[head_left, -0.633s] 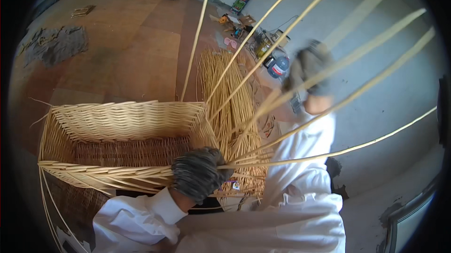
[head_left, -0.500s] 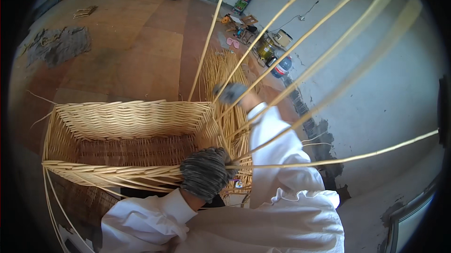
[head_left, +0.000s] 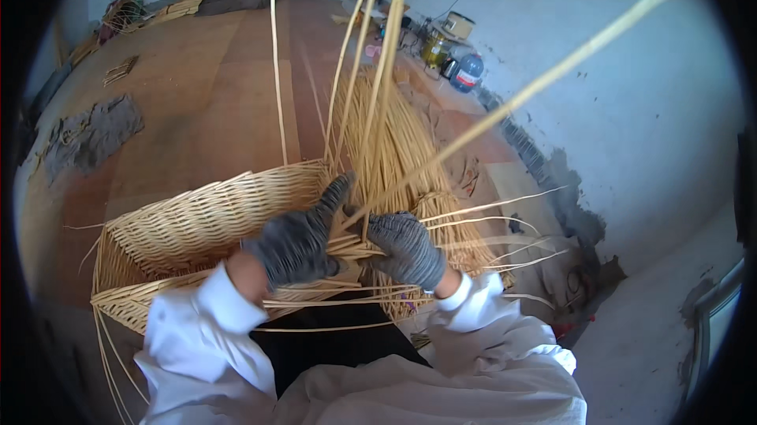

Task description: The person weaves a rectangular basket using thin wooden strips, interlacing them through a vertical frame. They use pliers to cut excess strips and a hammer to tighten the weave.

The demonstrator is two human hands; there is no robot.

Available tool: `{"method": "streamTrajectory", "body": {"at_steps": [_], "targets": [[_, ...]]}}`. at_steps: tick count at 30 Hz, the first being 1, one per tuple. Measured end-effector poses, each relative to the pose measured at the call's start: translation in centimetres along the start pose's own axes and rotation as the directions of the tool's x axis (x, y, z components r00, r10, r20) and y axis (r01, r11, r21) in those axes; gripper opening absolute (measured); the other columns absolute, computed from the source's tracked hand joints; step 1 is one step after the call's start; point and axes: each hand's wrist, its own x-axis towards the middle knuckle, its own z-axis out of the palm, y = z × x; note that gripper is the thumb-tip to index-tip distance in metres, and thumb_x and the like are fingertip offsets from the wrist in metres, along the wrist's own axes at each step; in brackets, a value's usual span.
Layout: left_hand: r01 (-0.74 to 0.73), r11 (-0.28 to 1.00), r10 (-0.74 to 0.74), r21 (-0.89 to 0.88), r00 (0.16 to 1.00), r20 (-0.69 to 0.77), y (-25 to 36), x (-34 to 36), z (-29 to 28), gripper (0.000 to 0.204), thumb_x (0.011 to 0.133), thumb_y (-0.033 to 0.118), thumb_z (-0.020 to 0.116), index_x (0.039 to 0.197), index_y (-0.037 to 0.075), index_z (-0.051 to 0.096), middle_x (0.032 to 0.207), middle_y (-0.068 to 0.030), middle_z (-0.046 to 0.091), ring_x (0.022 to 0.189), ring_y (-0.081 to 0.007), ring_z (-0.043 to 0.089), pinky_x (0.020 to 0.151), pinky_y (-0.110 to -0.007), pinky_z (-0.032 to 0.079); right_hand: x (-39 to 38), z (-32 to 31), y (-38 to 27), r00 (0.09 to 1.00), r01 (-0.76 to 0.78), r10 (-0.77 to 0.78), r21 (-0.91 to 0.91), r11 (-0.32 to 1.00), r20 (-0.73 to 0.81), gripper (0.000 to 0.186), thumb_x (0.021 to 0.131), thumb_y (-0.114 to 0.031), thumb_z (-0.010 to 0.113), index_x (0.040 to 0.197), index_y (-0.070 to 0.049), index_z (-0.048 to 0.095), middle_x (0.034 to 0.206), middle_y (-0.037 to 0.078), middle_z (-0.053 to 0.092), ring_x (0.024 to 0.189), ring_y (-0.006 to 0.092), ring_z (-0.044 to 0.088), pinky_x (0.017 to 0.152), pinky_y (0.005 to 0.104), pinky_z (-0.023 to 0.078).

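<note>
A pale wicker basket (head_left: 197,212) lies at lower left, long loose rods rising from its right end. My left hand (head_left: 296,244), in a grey knit glove, grips the rim near that end, its upper finger stretched up along the rods and its lower fingers curled. Beside it, my right hand (head_left: 398,247), gloved alike, closes on willow rods (head_left: 367,149) at the basket's corner, some fingertips hidden among them. Behind and right lies a thick bundle of cut rods (head_left: 422,165).
A grey cloth (head_left: 91,129) and short sticks (head_left: 120,70) lie on the panelled floor (head_left: 197,102). At the far left is a tangle of rods (head_left: 122,19) with what looks like a person. A water jug (head_left: 468,72) and containers (head_left: 436,48) stand along the right wall.
My right hand has come down and inward beside my left. Several raised rods have swung leftward and gathered closer. My left hand has shifted a little up-left, and the view has turned.
</note>
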Motion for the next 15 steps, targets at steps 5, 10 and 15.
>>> {"method": "streamTrajectory", "body": {"at_steps": [5, 10, 15], "targets": [[-0.009, 0.996, 0.031, -0.089, 0.970, 0.242, -2.5, 0.0, -2.0, 0.095, 0.066, 0.035, 0.083, 0.139, 0.001, 0.033, 0.137, -0.0171, 0.045, 0.131, -0.0281, 0.037, 0.109, -0.036, 0.030, -0.4, 5.2, -0.4, 0.958, -0.009, 0.080, 0.252, 0.968, -0.276, 0.055, 0.072, -0.013, 0.073, 0.123, -0.003, 0.055, 0.128, 0.014, 0.055, 0.111, 0.0310, 0.055, 0.092, 0.0375, 0.045], [0.180, 0.945, -0.217, 0.275, 0.970, 0.110, -3.1, -1.9, -2.6, 0.053, 0.092, 0.051, 0.045, 0.096, 0.001, 0.063, 0.076, -0.0196, 0.064, 0.077, -0.0369, 0.062, 0.074, -0.043, 0.049, 1.0, 3.3, 5.0, 0.970, -0.016, 0.131, 0.486, 0.874, -0.205, 0.056, 0.076, -0.024, 0.074, 0.125, -0.005, 0.054, 0.123, 0.015, 0.058, 0.109, 0.0286, 0.059, 0.092, 0.0359, 0.048], [0.238, 0.768, -0.361, 0.594, 0.928, 0.095, -0.5, -0.7, -1.8, 0.051, 0.092, 0.049, 0.046, 0.104, 0.002, 0.062, 0.087, -0.0228, 0.064, 0.087, -0.0354, 0.063, 0.077, -0.043, 0.049, 2.9, 0.9, 3.1, 0.939, -0.192, 0.298, 0.459, 0.867, -0.171, 0.048, 0.072, -0.026, 0.077, 0.113, -0.006, 0.063, 0.108, 0.012, 0.066, 0.097, 0.0245, 0.064, 0.086, 0.0328, 0.050]]}}
